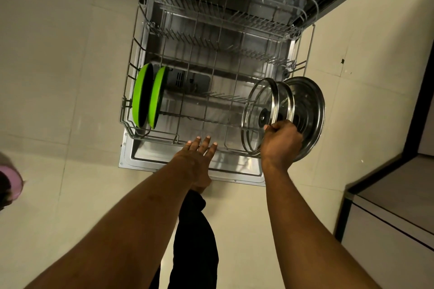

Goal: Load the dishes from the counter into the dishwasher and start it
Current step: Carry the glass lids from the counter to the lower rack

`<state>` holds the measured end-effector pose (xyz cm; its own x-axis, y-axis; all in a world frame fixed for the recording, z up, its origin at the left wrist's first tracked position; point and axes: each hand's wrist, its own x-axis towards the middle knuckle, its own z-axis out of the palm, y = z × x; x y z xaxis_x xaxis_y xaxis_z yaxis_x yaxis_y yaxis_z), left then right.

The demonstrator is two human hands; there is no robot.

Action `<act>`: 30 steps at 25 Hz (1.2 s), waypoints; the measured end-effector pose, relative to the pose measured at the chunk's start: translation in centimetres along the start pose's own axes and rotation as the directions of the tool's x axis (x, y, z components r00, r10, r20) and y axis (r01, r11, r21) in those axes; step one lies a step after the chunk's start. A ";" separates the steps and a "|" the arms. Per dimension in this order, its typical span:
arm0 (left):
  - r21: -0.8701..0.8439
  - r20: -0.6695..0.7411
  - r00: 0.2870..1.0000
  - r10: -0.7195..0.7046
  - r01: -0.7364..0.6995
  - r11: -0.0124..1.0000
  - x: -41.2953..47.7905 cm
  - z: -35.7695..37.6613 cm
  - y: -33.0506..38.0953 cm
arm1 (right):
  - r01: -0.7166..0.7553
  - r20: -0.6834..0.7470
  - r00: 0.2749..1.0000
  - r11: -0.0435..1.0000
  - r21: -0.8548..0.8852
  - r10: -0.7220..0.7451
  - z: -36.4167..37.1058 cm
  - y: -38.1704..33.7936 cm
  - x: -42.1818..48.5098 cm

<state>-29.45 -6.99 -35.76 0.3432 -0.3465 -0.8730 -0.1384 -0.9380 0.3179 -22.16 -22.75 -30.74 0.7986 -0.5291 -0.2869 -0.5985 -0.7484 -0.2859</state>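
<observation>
The dishwasher's lower wire rack (131, 129) is pulled out over the open door (141, 162). Two green plates (150, 98) stand on edge at the rack's left end. At the right end stand two glass lids (256, 101) with steel rims and a large steel plate (310, 110), all on edge. My right hand (280, 141) grips the rim of the second glass lid (285, 101), between the first lid and the steel plate. My left hand (199, 159) hovers flat with straight fingers over the rack's front edge and holds nothing.
An upper rack (223, 14) sits further back inside the machine. Pale floor tiles (58, 77) lie on both sides. A dark-edged cabinet (387, 206) stands at the right. My dark trouser leg (195, 241) is below the door. A pink object (9, 183) shows at the left edge.
</observation>
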 end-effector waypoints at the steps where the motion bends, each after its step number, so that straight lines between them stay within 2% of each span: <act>1: 0.002 -0.003 1.000 0.002 -0.002 1.000 -0.1 -0.1 0.0 | 0.003 0.001 1.000 1.000 -0.011 -0.003 -0.2 -0.1 -0.2; 5: 0.008 -0.029 1.000 0.000 0.001 1.000 -0.7 -0.4 -0.2 | 0.026 -0.019 0.999 0.996 -0.080 -0.028 -0.7 -0.3 -1.3; 8: -0.007 -0.083 0.995 -0.061 0.061 0.998 -1.3 -0.2 -0.2 | 0.080 -0.031 0.996 0.990 -0.119 -0.085 -0.8 0.0 -2.3; 11: -0.039 -0.181 0.975 -0.129 0.124 0.992 -2.7 0.0 -0.7 | 0.193 0.056 0.981 0.972 -0.136 -0.187 -0.6 0.2 -3.8; 15: -0.091 -0.279 0.937 -0.209 0.191 0.977 -6.3 -0.3 -1.2 | 0.441 0.270 0.881 0.880 -0.177 -0.388 -0.7 0.0 -6.6; 22: -0.252 -0.377 0.844 -0.381 0.302 0.919 -17.8 -2.8 -0.5 | 0.621 0.426 0.749 0.761 -0.188 -0.507 -6.9 -4.2 -12.7; 27: -0.321 -0.470 0.761 -0.447 0.325 0.890 -28.4 -7.0 2.0 | 0.764 0.432 0.624 0.625 -0.161 -0.651 -15.3 -8.3 -16.7; 30: -0.349 -0.558 0.675 -0.482 0.336 0.875 -33.4 -9.7 2.8 | 0.825 0.388 0.555 0.547 -0.144 -0.735 -19.4 -11.4 -18.1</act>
<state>-32.32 1.86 -2.08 0.8171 0.2119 -0.5361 0.3184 -0.9411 0.1134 -28.53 -12.41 -4.61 0.8590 0.4118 -0.3042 0.3404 -0.9032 -0.2614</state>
